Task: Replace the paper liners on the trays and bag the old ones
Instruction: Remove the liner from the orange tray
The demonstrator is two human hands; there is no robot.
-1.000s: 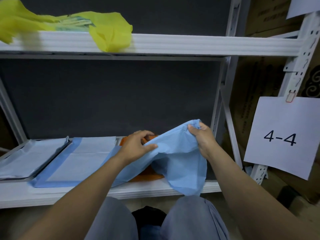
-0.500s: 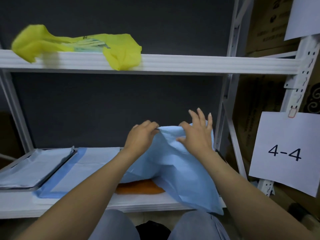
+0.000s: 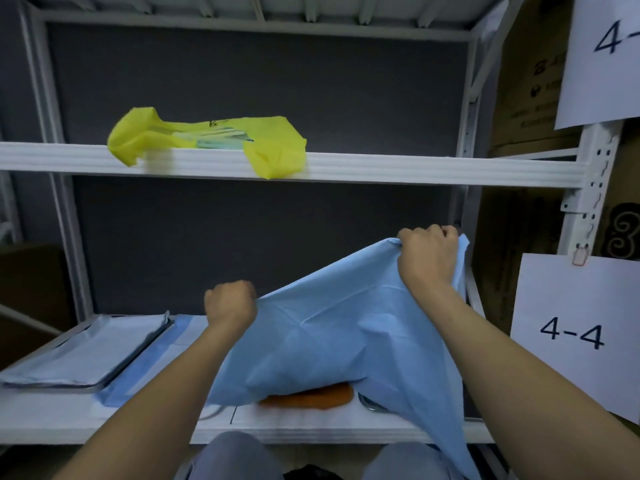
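Both hands hold a blue paper liner (image 3: 339,327) up above the lower shelf's (image 3: 311,424) right end: left hand (image 3: 230,303) fisted on its left edge, right hand (image 3: 427,254) clenching the raised top edge.

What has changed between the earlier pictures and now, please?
The left hand and right hand moved apart, the right one upward, spreading the blue sheet between them. Half a second ago the right hand lay open on the sheet; now it grips the edge again. The yellow bag, the lined tray and the orange item stayed put.
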